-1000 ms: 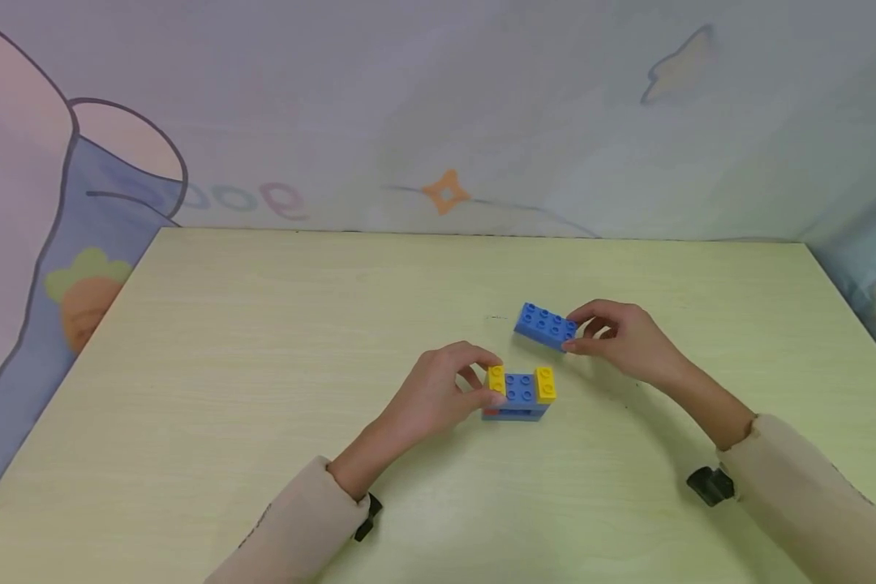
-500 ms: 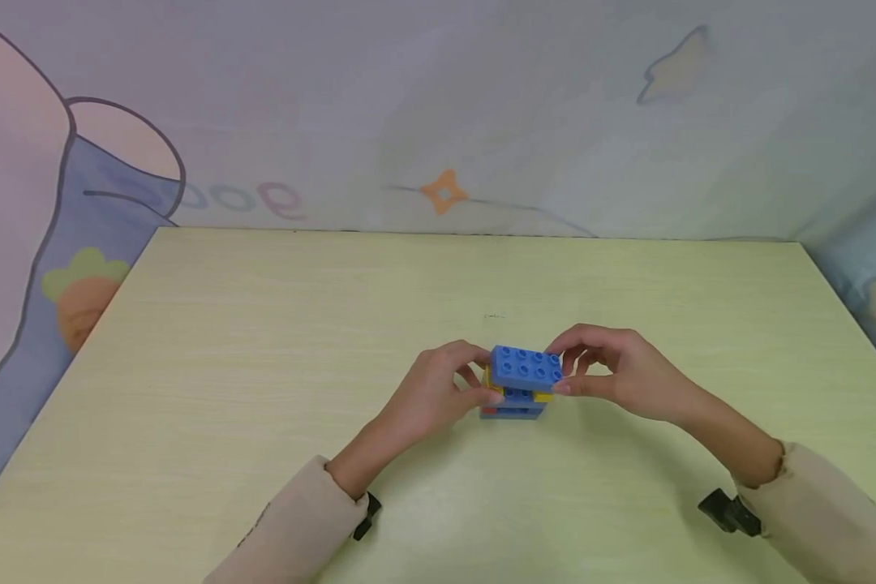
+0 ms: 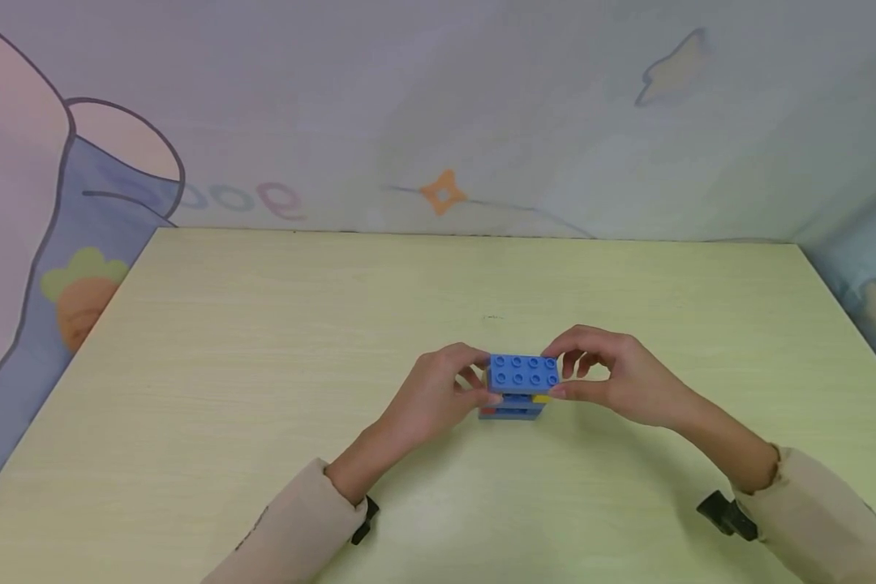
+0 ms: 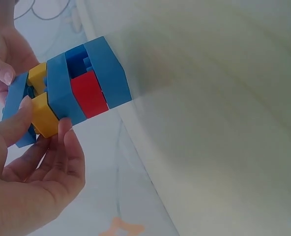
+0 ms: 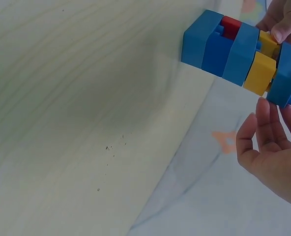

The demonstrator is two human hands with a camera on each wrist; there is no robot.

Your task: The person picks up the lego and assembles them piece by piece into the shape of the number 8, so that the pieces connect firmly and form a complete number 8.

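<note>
A stack of toy building bricks stands on the table. Its top layer is a blue eight-stud brick (image 3: 523,373), lying over two yellow bricks, the left-hand one (image 4: 44,115) and the right-hand one (image 5: 260,73). Beneath them come a long blue brick (image 4: 64,91), then a red brick (image 4: 90,93) beside a small blue one (image 5: 217,53), then a blue base brick (image 4: 107,71). My left hand (image 3: 438,389) pinches the left yellow brick. With thumb and fingers, my right hand (image 3: 620,377) grips the right end of the top brick. A narrow gap shows under that brick in both wrist views.
The pale wood table (image 3: 263,341) stretches around the stack on all sides. Behind it rises a printed fabric backdrop (image 3: 336,122). Dark wrist mounts (image 3: 727,515) sit at both sleeves.
My right hand has brought the blue eight-stud brick left and toward me, over the yellow bricks, and turned it in line with the stack. My left hand has stayed in place.
</note>
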